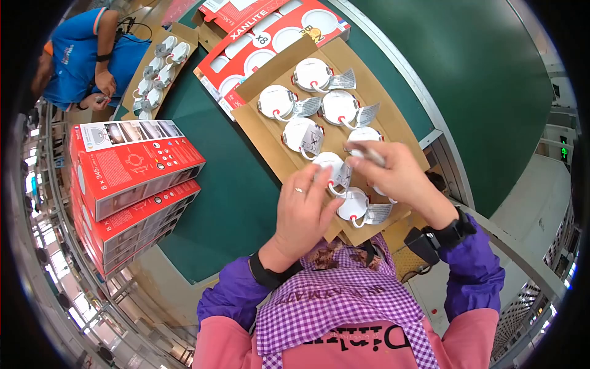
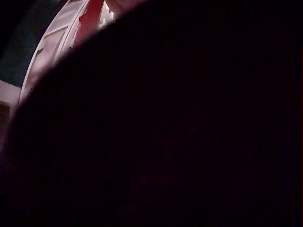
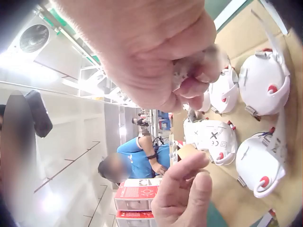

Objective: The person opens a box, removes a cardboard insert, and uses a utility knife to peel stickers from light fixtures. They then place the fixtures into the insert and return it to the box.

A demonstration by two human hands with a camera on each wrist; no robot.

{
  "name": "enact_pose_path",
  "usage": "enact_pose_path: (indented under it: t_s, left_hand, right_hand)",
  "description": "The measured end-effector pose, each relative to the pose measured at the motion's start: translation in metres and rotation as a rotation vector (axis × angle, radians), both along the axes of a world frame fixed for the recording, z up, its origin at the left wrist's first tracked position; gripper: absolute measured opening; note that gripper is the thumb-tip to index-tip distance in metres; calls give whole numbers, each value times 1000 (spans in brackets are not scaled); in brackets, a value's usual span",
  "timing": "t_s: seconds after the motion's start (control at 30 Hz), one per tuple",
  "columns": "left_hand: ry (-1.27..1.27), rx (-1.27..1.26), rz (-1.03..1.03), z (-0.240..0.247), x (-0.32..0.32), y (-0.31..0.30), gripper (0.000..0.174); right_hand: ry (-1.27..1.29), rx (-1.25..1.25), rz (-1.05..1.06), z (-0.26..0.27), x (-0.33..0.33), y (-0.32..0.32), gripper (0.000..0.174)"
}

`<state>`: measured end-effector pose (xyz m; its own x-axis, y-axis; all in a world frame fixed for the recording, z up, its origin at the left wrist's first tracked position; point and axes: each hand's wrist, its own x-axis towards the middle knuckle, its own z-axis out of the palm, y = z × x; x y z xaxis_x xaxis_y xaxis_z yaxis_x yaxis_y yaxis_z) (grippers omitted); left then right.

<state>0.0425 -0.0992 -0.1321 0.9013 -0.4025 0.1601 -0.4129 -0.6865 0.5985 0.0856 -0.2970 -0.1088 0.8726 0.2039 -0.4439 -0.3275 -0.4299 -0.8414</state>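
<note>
White round downlights [image 1: 339,107] with red-tipped white cables and silver labels lie in rows in an open cardboard tray [image 1: 270,142]. Over the tray's right side, my right hand [image 1: 399,175] pinches a small grey, blurred piece [image 1: 373,155]; its exact kind I cannot tell. The right wrist view shows that hand's [image 3: 156,56] fingers curled round it. My left hand [image 1: 301,215] is over the near left edge of the tray, thumb and fingers apart, fingertips close over a downlight [image 1: 329,163]. Nothing shows between the left hand's [image 3: 182,196] fingers. The left wrist view is almost wholly dark.
Red and white printed boxes [image 1: 144,169] are stacked on the left of the green table [image 1: 230,184]. Another red box [image 1: 246,55] lies behind the tray. At the far left a person in blue [image 1: 86,55] works beside a second tray [image 1: 182,38] of downlights.
</note>
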Motion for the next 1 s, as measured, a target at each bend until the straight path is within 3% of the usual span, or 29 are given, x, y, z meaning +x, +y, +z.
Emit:
enact_pose_path:
  t_s: [0.03, 0.07, 0.17, 0.33, 0.53, 0.6, 0.7, 1.0]
  left_hand:
    - [-2, 0, 1, 2, 5, 2, 60]
    - [43, 48, -22, 4, 9, 4, 64]
    - [89, 118, -44, 1, 12, 5, 70]
    - [232, 125, -47, -1, 19, -1, 74]
    - [303, 107, -78, 3, 29, -1, 75]
    - [293, 97, -82, -1, 29, 0, 76]
    - [274, 80, -72, -5, 27, 1, 76]
    - [270, 18, -37, -11, 25, 2, 79]
  right_hand:
    - [0, 27, 73, -2, 4, 5, 24]
    - [183, -106, 187, 6, 6, 4, 24]
    - [56, -322, 308, -3, -19, 0, 23]
    - [103, -243, 175, 2, -20, -6, 21]
    - [-23, -95, 108, -9, 7, -3, 34]
    - [92, -184, 258, -3, 19, 2, 35]
    - [206, -213, 284, 4, 29, 8, 35]
    - [164, -213, 342, -5, 32, 7, 31]
